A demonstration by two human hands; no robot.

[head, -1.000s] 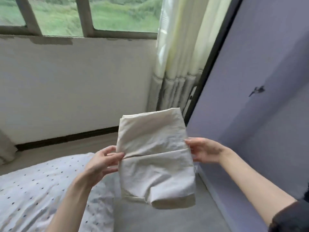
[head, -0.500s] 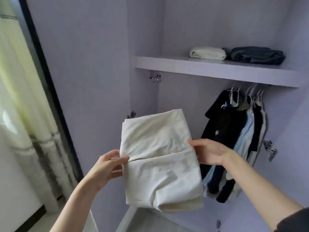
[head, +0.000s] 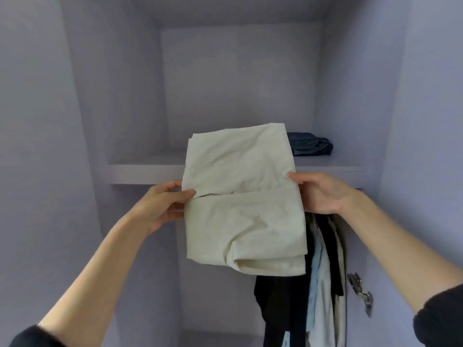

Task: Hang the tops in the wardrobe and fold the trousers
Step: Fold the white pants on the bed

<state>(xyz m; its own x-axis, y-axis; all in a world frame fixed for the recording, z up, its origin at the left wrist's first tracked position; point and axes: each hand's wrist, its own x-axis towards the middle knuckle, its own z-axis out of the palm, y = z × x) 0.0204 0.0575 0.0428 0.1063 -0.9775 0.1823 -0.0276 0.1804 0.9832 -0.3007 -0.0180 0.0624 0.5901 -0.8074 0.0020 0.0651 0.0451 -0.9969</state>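
Folded cream trousers [head: 240,196] are held up in front of the wardrobe shelf [head: 147,174]. My left hand [head: 162,204] grips their left edge and my right hand [head: 320,194] grips their right edge. Dark folded trousers [head: 310,146] lie on the shelf behind, at the right. Below the shelf hang several tops [head: 323,284], dark, light blue and cream, partly hidden by the held trousers.
The lilac wardrobe has side walls close on both sides and a back panel [head: 238,83] above the shelf. A metal door hinge [head: 360,291] sticks out on the right wall.
The view swung from the window and bed round to the wardrobe. Both hands raised the folded cream trousers up to shelf height, hiding the white folded item seen earlier.
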